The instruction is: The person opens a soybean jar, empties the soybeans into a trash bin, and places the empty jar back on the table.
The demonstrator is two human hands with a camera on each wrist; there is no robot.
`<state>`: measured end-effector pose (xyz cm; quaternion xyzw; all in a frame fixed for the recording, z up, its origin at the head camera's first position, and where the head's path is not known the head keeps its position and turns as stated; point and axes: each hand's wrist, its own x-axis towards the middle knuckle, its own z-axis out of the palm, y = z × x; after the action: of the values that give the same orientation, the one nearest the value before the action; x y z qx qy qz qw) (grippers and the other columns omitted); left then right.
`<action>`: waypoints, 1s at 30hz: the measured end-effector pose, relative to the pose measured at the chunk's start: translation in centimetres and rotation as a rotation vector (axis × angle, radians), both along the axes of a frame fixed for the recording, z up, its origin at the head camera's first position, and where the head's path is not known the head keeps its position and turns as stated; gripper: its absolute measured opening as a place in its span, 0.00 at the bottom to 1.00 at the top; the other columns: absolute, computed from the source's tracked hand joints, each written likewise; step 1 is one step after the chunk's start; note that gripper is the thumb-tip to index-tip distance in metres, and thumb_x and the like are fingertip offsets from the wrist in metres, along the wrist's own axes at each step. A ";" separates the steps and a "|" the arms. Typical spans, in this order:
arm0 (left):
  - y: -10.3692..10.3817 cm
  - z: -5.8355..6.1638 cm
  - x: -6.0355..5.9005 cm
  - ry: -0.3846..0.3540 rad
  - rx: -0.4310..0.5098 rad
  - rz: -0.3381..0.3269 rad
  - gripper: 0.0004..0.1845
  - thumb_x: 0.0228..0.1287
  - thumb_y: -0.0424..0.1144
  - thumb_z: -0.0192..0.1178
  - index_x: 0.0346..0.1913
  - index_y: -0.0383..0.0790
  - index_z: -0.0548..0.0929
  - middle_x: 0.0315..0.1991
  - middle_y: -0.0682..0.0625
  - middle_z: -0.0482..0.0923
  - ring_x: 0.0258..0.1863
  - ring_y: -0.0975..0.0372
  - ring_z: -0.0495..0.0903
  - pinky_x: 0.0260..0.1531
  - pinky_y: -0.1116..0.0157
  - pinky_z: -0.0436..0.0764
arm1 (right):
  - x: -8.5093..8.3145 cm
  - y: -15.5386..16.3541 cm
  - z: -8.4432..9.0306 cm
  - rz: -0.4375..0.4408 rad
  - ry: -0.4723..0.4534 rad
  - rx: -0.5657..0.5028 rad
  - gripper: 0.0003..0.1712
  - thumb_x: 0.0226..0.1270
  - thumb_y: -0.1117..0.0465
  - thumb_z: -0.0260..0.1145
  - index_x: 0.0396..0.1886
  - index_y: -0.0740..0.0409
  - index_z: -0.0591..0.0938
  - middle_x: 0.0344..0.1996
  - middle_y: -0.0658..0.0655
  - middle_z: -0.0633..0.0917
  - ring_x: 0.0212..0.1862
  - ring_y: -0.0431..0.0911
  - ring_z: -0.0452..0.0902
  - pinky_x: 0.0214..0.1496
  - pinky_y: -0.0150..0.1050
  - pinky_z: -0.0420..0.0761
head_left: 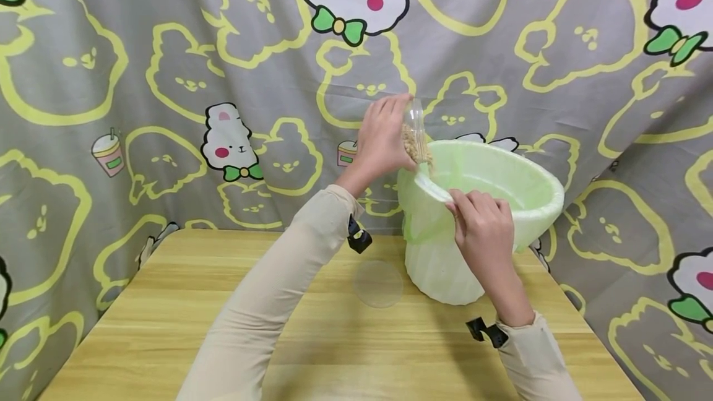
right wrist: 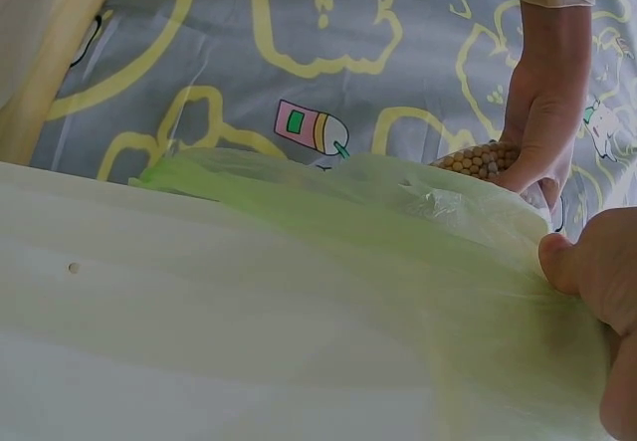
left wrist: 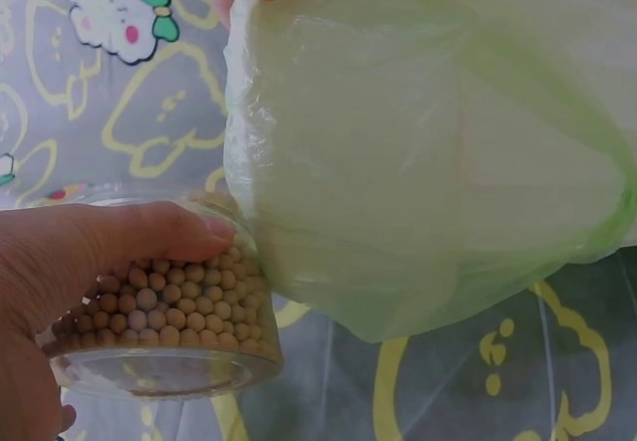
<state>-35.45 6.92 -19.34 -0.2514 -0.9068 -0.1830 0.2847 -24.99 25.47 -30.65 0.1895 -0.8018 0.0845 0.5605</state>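
Observation:
My left hand (head_left: pixel 381 135) grips a clear plastic jar (head_left: pixel 414 121), tipped over the left rim of a pale green trash bin (head_left: pixel 445 271). Round beige beans (left wrist: pixel 179 312), like soybeans, fill part of the jar; in the left wrist view the thumb lies across its wall. A thin green bin liner (left wrist: pixel 398 162) is folded over the rim. With fingers over the near rim and the thumb outside, my right hand (head_left: pixel 486 228) holds the bin, which leans toward me. The bottom of the bin's inside is hidden in the head view.
A clear round lid (head_left: pixel 379 283) lies flat on the wooden table (head_left: pixel 312 339), left of the bin. Behind the table hangs a grey cartoon-print curtain (head_left: pixel 267 91), close to the bin and jar. Each sleeve has a black wrist mount (head_left: pixel 359 237) near its cuff.

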 end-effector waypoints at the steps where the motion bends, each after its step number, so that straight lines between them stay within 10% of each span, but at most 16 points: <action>1: 0.0 0.0 0.0 -0.003 -0.004 0.008 0.70 0.25 0.55 0.88 0.78 0.48 0.59 0.75 0.52 0.66 0.76 0.58 0.61 0.80 0.64 0.53 | 0.0 0.0 0.0 0.001 0.004 0.003 0.13 0.74 0.58 0.63 0.43 0.64 0.86 0.27 0.63 0.83 0.30 0.59 0.77 0.38 0.55 0.74; 30: 0.1 0.1 0.3 0.020 -0.131 0.050 0.69 0.32 0.59 0.86 0.80 0.51 0.57 0.80 0.53 0.58 0.78 0.57 0.58 0.81 0.60 0.51 | 0.6 -0.2 0.2 -0.020 -0.060 0.031 0.11 0.73 0.60 0.64 0.43 0.64 0.86 0.27 0.63 0.82 0.30 0.60 0.76 0.39 0.55 0.74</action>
<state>-35.17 6.99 -19.26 -0.2487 -0.9199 -0.1136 0.2811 -24.44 25.24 -30.44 0.1874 -0.8212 0.0721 0.5342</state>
